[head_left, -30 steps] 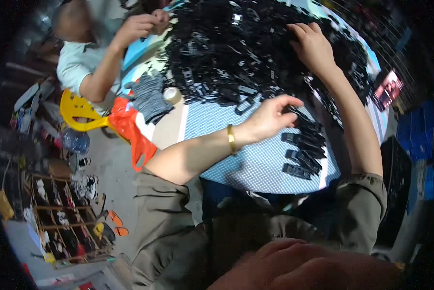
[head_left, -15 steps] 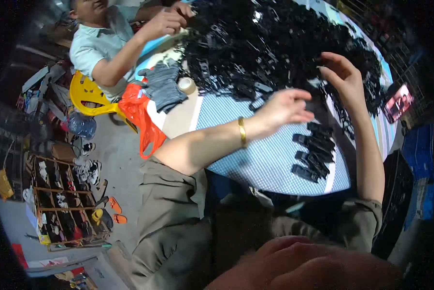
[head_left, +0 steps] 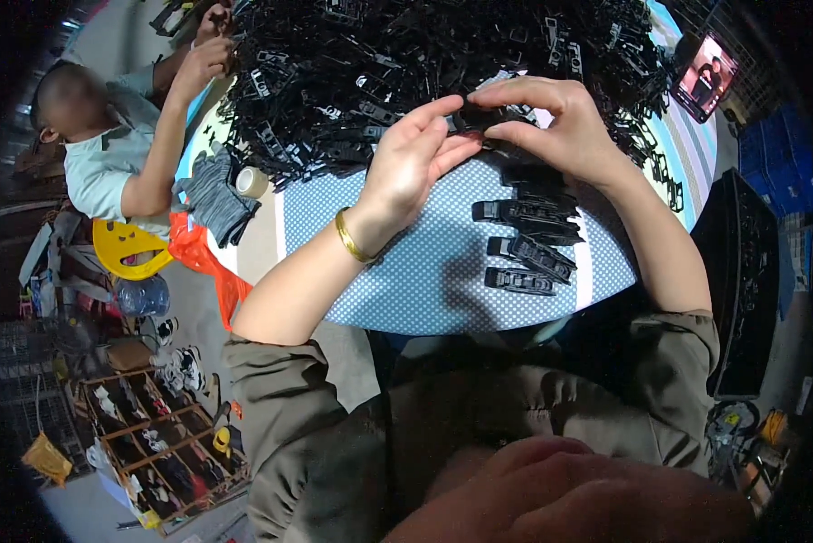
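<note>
My left hand, with a gold bracelet on its wrist, meets my right hand above the near edge of a big heap of black plastic parts. A small black plastic part sits between their fingertips, partly hidden by them and dark against the heap. Both hands are closed on it, the right with thumb and forefinger. Below my right hand, several long black clip-like parts lie side by side in a row on the blue-and-white dotted tabletop.
Across the table on the left, another person reaches to the heap. A tape roll, a grey glove-like cloth and a red plastic bag are at the left edge. A lit phone stands at the right.
My hands, apart before, have come together at a black part. The view has shifted, so the table and the row of parts sit differently in the picture.
</note>
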